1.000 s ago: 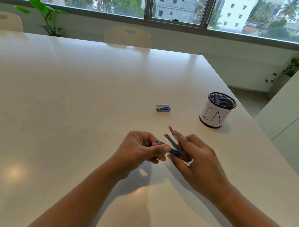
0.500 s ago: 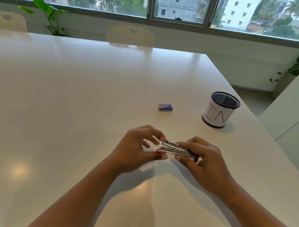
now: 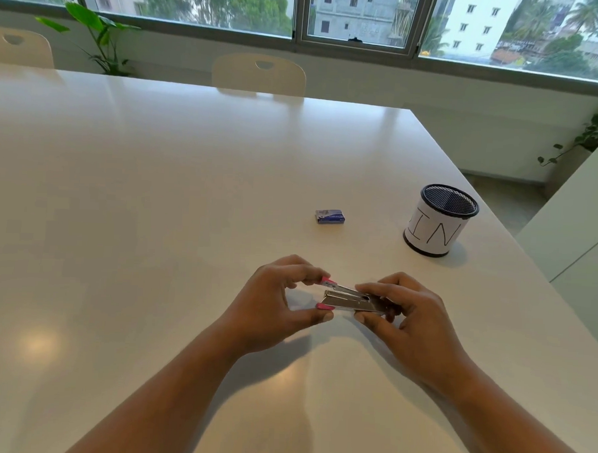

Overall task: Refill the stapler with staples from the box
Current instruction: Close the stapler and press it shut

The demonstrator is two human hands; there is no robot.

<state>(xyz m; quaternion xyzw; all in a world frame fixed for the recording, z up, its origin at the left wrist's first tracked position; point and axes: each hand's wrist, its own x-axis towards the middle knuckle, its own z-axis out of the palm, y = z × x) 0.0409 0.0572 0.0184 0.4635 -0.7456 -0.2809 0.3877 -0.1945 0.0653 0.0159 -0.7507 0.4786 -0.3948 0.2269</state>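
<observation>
A small metal stapler [image 3: 351,300] with pink ends lies roughly level between both hands, just above the white table [image 3: 154,203]. My left hand [image 3: 277,300] pinches its pink left end between thumb and fingers. My right hand [image 3: 406,316] grips its right half, hiding that end. A thin metal part with a pink tip sticks out at the stapler's upper left. The small blue and white staple box [image 3: 329,217] sits shut on the table beyond the hands, untouched.
A black mesh cup [image 3: 438,220] wrapped in white paper marked "IN" stands at the right near the table's edge. Two chairs [image 3: 259,74] stand along the far side, with plants and a window behind. A white cabinet [image 3: 581,245] is at the right.
The stapler has gone from tilted up, with its pink tip raised, to lying level between my hands. My left hand's fingers shifted to pinch its pink end.
</observation>
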